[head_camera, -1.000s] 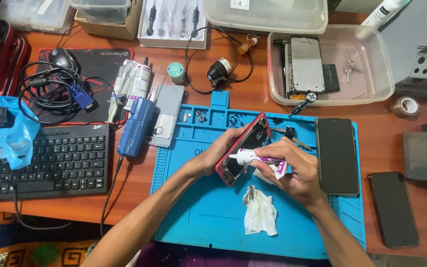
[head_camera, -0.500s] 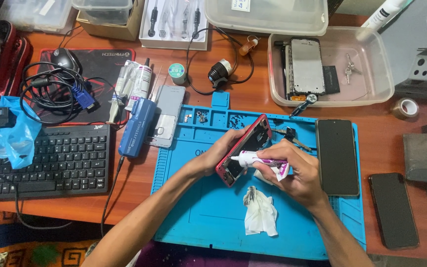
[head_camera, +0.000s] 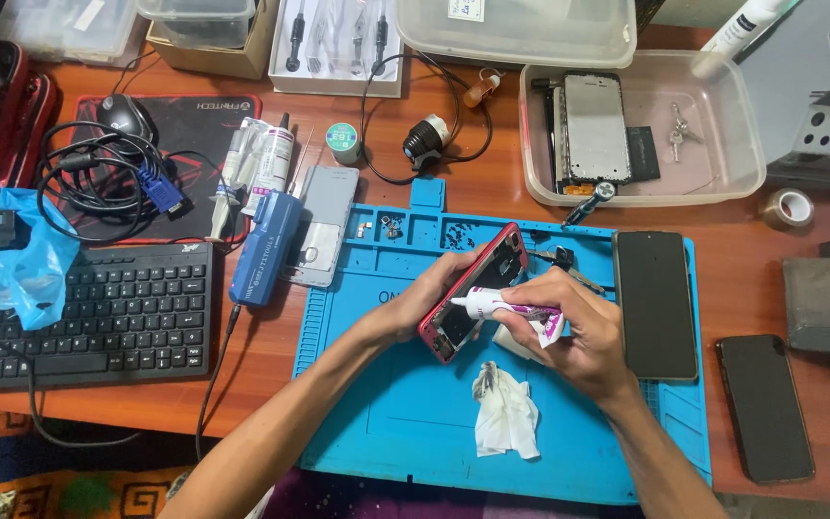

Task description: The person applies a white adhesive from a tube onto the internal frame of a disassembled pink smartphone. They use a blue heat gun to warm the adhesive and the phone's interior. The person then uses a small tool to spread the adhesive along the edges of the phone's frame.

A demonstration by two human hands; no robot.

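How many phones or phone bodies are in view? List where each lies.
5, perhaps more hidden: red-framed phone in the left hand; dark phone on the blue mat; black phone on the table; disassembled phone in the tray; grey back cover.

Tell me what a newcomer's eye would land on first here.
First, the bright blue silicone work mat at centre, where the left hand tilts a red-framed opened phone and the right hand points a small white glue tube at it. A crumpled white tissue lies just below.

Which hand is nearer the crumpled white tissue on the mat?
Right. The right hand, holding the glue tube, sits just above the tissue; the left hand grips the red phone frame farther up-left.
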